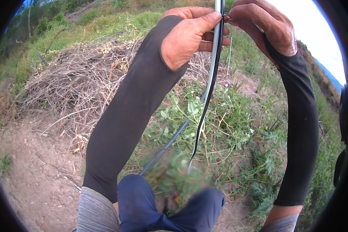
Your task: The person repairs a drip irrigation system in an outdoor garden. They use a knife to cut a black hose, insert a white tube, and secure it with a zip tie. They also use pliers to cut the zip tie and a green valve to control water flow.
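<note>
My left hand (189, 36) is closed round a white tube (212, 73) and a black tube (205, 112) that run side by side. Its thumb presses on the near side, and its fingers show behind them. Close by at the top, the fingertips of my right hand (266, 25) pinch a thin dark strand (225, 16) that crosses the tubes; its ends are too small to make out. Below my hands the tubes hang in a curve toward the plants between my knees. Black sleeves cover both forearms.
A straight dark pole or pipe (167, 146) slants across the leafy green plants (236, 127). Dry cut stems are heaped in a pile (77, 81) at the left, beside bare soil (38, 166). My knees (137, 193) are bent at the bottom.
</note>
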`<state>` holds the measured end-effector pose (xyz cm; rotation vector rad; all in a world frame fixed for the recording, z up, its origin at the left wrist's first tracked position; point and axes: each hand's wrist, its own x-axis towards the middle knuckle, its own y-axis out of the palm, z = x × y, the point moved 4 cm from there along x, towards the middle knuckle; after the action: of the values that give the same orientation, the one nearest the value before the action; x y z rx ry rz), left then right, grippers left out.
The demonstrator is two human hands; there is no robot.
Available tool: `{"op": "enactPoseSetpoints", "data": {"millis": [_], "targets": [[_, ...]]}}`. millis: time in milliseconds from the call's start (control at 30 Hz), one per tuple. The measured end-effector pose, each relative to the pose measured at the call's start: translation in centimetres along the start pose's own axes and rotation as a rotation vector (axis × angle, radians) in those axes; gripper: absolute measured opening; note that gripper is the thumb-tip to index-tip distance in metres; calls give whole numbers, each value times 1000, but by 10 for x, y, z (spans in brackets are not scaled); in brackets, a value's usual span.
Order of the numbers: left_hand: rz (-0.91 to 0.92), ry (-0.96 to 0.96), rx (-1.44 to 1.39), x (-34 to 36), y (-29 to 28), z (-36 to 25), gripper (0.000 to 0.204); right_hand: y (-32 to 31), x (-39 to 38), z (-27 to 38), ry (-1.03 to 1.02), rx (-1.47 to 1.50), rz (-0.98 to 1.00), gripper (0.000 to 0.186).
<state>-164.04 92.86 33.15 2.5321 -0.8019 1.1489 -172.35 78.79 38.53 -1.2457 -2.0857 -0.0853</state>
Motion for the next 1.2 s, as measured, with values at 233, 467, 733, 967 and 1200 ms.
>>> {"op": "enactPoseSetpoints", "data": {"millis": [233,467,733,967,1200], "targets": [[-30,-4,5,3,-1,3,26,-5,9,7,-62,-23,49,13],[-40,-187,-82,-5,-1,1,25,-3,19,4,-152,42,139,12],[-45,-186,-43,-4,7,-6,25,4,5,-13,283,263,126,10],[-74,-144,-42,-7,8,0,26,21,-15,-20,1464,1028,63,7],[-98,-164,-118,-7,6,0,27,20,-22,-16,758,692,-21,4]]}}
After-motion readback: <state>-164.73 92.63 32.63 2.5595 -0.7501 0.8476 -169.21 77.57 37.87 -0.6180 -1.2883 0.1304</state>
